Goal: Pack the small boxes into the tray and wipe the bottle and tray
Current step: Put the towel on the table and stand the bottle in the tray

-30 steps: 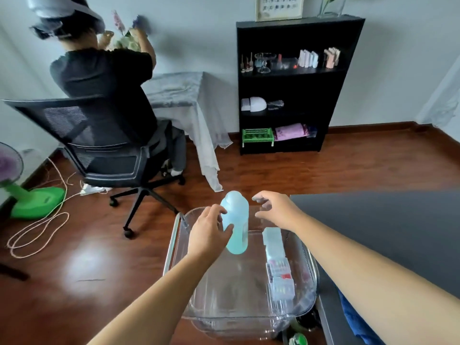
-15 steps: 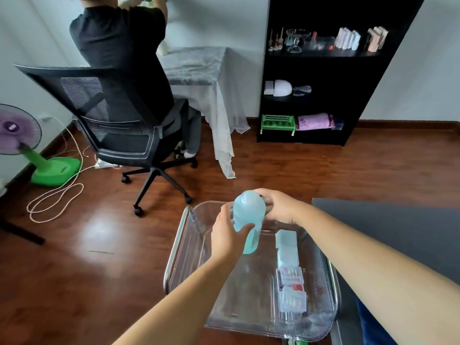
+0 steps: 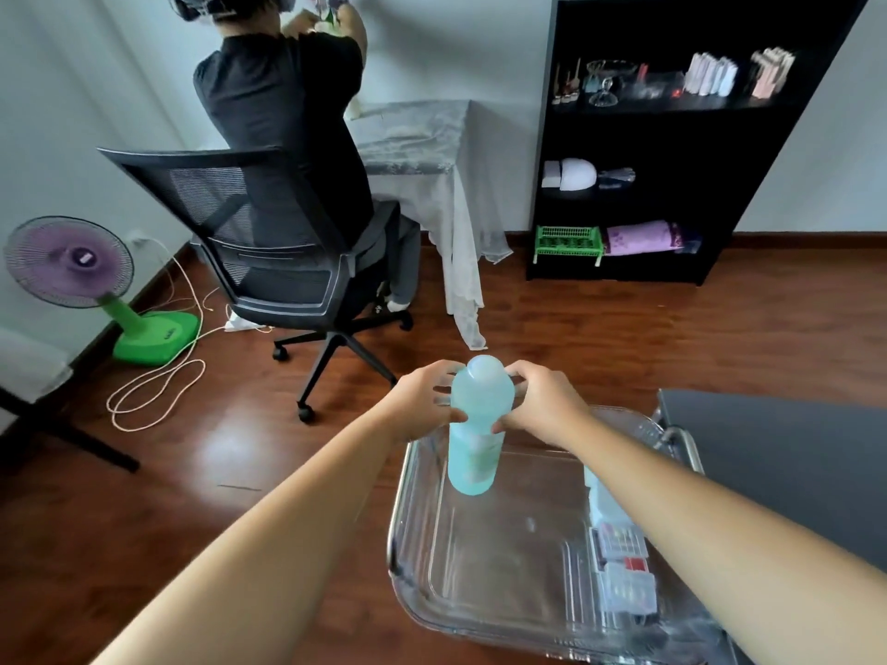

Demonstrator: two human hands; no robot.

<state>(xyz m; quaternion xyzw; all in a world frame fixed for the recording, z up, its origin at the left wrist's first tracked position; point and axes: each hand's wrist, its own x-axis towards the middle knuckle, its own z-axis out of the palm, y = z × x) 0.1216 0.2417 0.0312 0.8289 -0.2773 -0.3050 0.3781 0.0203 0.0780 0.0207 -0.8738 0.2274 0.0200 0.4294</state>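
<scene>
A pale turquoise bottle stands upright over the far left part of a clear plastic tray. My left hand grips its shoulder from the left and my right hand grips it from the right. Whether the bottle's base rests on the tray floor or hangs just above it is unclear. Several small clear boxes lie in a row along the tray's right side, partly hidden by my right forearm.
A dark grey tabletop lies right of the tray. Ahead, a person sits in a black office chair at a cloth-covered table. A black shelf unit stands at the back wall, a green fan with loose cable at left.
My right hand has closed on the bottle, which went from tilted to upright between both hands. The view swung left, so the tray now sits lower right.
</scene>
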